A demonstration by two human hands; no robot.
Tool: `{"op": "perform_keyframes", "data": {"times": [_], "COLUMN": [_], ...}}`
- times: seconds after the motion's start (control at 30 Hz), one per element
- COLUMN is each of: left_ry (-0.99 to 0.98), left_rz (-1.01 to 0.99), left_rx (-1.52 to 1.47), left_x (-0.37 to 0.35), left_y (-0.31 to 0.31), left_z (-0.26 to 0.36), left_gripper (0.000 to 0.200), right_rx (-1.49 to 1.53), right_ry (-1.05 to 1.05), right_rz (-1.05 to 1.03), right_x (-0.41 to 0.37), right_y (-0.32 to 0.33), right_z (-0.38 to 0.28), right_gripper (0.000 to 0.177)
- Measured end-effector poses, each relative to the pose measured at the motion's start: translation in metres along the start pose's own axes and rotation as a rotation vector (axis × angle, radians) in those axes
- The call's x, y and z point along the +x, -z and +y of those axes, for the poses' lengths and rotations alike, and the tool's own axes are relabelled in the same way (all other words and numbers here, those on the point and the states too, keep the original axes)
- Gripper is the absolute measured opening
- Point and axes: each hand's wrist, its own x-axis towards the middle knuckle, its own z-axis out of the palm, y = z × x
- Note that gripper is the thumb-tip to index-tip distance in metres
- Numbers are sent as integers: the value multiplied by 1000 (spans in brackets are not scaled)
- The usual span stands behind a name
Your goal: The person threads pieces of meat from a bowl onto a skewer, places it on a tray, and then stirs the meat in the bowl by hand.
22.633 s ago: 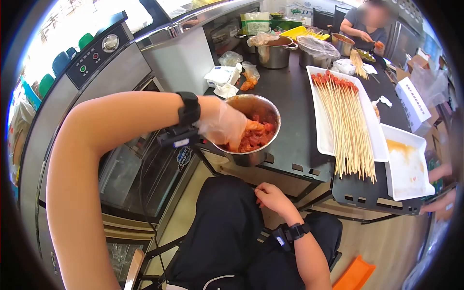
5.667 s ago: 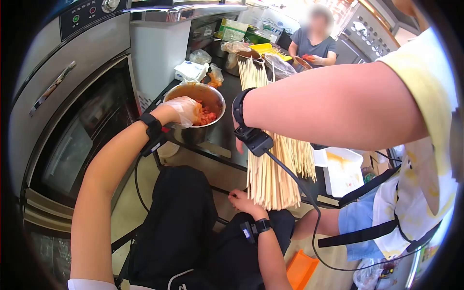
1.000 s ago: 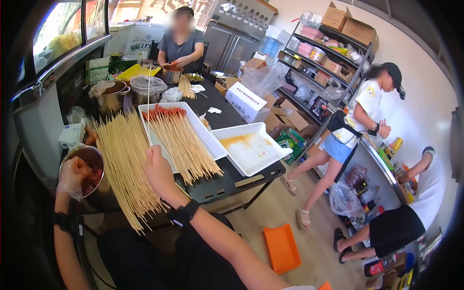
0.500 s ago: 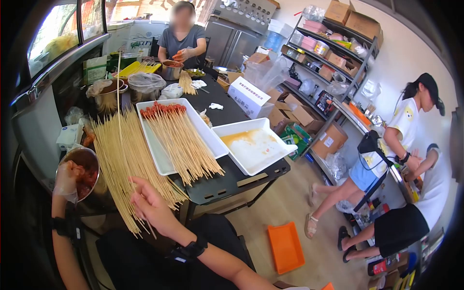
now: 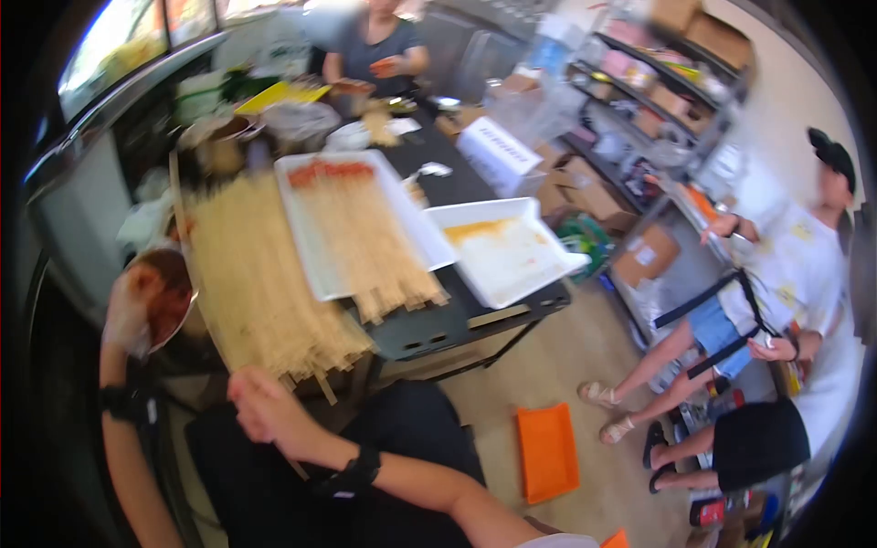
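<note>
- Black table point(image 5: 429, 324) fills the centre and runs away from the wearer; frame is motion-blurred.
- Bare skewers point(image 5: 265, 283): big loose pile on the table's L side, btw. the steel bowl and the long white tray; near ends overhang the table edge.
- Long white tray point(image 5: 306, 247) just R of the pile, w/ loaded skewers, red meat at the far end.
- Second white tray point(image 5: 548, 274) touching it on the R, orange smear inside.
- Orange tray point(image 5: 546, 452) on the floor, well apart from the table.
- Steel bowl point(image 5: 187, 315) at the table's near L corner, red meat inside.
- L hand point(image 5: 131, 310): gloved, at the bowl's rim, over the meat; grip lost in blur, can't tell.
- R hand point(image 5: 260, 411): bare, fingers curled, just below the overhanging skewer ends; can't tell if it grips a stick.
</note>
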Motion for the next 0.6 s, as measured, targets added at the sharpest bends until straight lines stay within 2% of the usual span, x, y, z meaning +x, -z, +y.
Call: {"op": "perform_keyframes", "data": {"times": [0.03,0.07,0.1,0.13,0.2,0.23,0.3,0.43,0.5,0.53,0.6], "left_ry": [31,37,14,-106,-34,114,219,184,279,277,232], "left_rz": [-2,4,-9,11,46,33,1,37,115,119,107], "left_rx": [54,-72,62,213,334,20,-136,-77,-352,-348,-55], "left_x": [-11,-9,-13,-14,-17,-17,-15,-17,-16,-16,-20], "left_y": [-4,-7,-4,-3,-1,-4,-4,-6,-6,-5,-6], "left_z": [29,24,34,40,48,52,50,56,57,58,62], "left_gripper": [9,9,10,15,17,13,13,17,23,23,30], "right_rx": [-34,-65,-255,-450,-417,-411,-364,-236,-218,-256,-294], "right_ry": [-24,-50,2,58,63,46,-14,-102,-103,-29,52], "right_rz": [31,48,71,83,69,61,59,52,39,46,57], "right_x": [-2,-3,-3,-3,-4,-6,-10,-11,-14,-16,-14], "right_y": [0,-1,-2,-3,-5,-11,-18,-24,-22,-19,-19], "right_z": [2,0,3,6,10,8,2,-3,-1,2,2], "right_gripper": [19,16,16,17,22,26,34,38,38,39,40]}}
